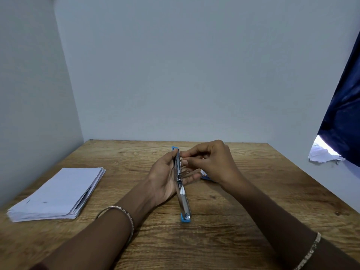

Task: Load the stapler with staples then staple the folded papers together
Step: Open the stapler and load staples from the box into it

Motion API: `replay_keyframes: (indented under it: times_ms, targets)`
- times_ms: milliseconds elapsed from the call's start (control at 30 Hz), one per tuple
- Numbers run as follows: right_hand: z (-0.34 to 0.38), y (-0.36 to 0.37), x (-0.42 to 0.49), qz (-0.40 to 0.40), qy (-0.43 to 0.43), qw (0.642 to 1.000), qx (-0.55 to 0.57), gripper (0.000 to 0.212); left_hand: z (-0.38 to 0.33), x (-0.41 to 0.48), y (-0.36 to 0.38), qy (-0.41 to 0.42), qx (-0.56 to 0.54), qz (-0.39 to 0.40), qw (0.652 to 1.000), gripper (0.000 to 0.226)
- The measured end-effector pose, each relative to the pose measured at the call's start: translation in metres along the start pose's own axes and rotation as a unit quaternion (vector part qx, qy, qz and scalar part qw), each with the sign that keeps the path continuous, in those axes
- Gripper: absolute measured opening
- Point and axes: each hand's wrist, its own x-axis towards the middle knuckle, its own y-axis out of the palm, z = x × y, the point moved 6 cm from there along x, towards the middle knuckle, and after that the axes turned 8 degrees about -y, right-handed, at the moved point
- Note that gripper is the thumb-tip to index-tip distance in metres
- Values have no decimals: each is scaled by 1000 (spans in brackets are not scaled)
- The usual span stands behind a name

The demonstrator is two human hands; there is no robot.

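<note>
A metal stapler [183, 199] with blue plastic ends is swung fully open into one long line above the middle of the wooden table [224, 240]. My left hand [165, 178] cradles its middle from the left, palm up. My right hand [212, 162] pinches something small at the stapler's far half, thumb and forefinger touching the metal channel; what it pinches is too small to make out. A stack of folded white papers [58, 193] lies on the table at the left, apart from both hands.
A small blue and white packet [205, 176] lies on the table, mostly hidden behind my right hand. Walls close the table in at the back and left. A dark blue curtain [344, 106] hangs at the right, with crumpled paper [321, 154] below it.
</note>
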Motion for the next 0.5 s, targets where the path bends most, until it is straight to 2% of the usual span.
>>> replay_keyframes:
  times_ms: [133,267,500]
  targets:
    - [-4,3,-2,14,40,999,16,17,1,0,1,5,-4,13,1000,55]
    - [-5,2,-2,15,50,998,25,19,0,2,1,18,-11,29,999,30]
    - [-3,4,-3,25,30,999,15,16,0,4,2,37,-17,64,997,28]
